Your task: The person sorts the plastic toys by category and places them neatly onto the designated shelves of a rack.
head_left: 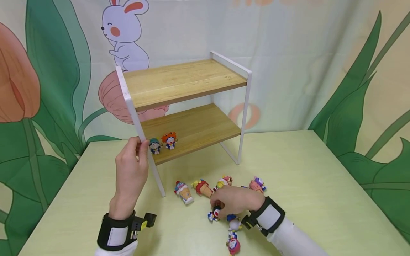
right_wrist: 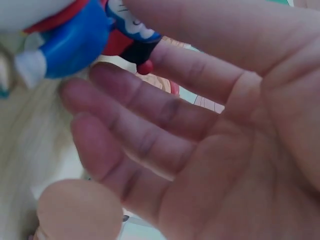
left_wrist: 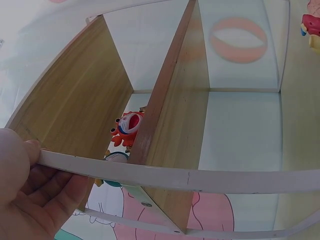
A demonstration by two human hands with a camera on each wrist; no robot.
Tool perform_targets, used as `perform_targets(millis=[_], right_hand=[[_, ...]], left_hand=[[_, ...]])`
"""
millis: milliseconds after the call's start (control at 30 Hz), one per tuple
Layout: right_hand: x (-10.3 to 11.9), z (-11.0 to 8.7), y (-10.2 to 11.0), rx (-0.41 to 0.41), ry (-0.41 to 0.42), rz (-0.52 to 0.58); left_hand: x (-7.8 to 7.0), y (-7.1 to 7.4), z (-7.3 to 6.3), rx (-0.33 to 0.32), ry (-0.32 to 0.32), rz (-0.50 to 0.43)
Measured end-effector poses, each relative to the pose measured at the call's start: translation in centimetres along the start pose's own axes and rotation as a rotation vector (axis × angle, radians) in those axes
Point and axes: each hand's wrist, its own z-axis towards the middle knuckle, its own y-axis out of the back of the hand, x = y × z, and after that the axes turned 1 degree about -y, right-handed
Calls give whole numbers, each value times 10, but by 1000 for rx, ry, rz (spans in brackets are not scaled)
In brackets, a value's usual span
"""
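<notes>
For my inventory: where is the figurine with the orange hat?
In the head view, the orange-hatted figurine stands on the lower shelf, near its left end, right of the green-hatted figurine.

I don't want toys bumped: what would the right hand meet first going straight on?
Probably the red-topped cone figurine, just left of the right hand in the head view, though depth is unclear.

Passage over the lower board (head_left: 205, 124) at right, two figurines (head_left: 170, 141) blocking its left end
</notes>
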Motion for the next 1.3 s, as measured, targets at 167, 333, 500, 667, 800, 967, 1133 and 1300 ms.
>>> perform_targets(millis=[167, 333, 500, 667, 800, 967, 1133, 1300], right_hand=[[2, -2, 2, 1, -16, -6], [2, -5, 6, -7, -25, 35], [2, -9, 11, -35, 16, 90], [1, -11, 15, -85, 58, 76], [1, -11, 19, -126, 107, 57], [1, -13, 26, -162, 120, 60], [-2, -13, 37, -210, 114, 24], [-1, -12, 53, -233, 145, -76]], left_hand=[[0, 0, 0, -6, -3, -4], [0, 0, 0, -4, -1, -10], [0, 0, 1, -5, -7, -16], [0, 0, 1, -4, -3, -21], [0, 0, 1, -4, 2, -24], [1, 0, 2, -6, -1, -32], [1, -1, 2, -7, 5, -39], [1, 1, 1, -2, 2, -28]])
